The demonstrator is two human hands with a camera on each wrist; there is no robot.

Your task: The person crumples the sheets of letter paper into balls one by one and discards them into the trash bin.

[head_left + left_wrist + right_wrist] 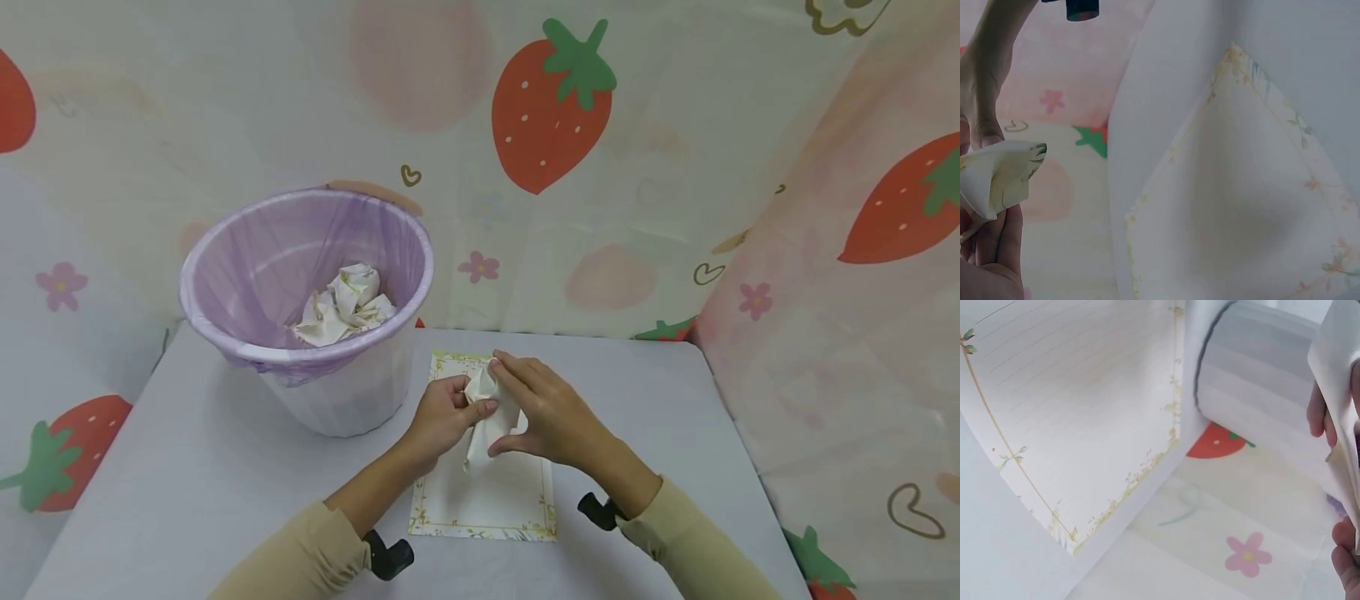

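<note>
Over the table, my left hand (pixel 437 418) pinches a partly crumpled sheet of paper (pixel 491 429) between thumb and fingers. Around the same sheet curls my right hand (pixel 558 417), fingertips at its top and thumb by its lower side. In the left wrist view the folded sheet (pixel 1007 175) shows a leafy printed corner between both hands. The right wrist view catches just part of it (pixel 1338 350) at the right edge. Beneath the hands lies flat letter paper (pixel 487 504), lined (pixel 1085 406) and bordered with yellow-green leaves and flowers.
To the left stands a white bin (pixel 337 400) lined with a purple bag (pixel 247 275). Inside it lie several crumpled paper balls (pixel 348 304). A strawberry-printed cloth (pixel 480 208) hangs behind the white table (pixel 637 400) and along its sides.
</note>
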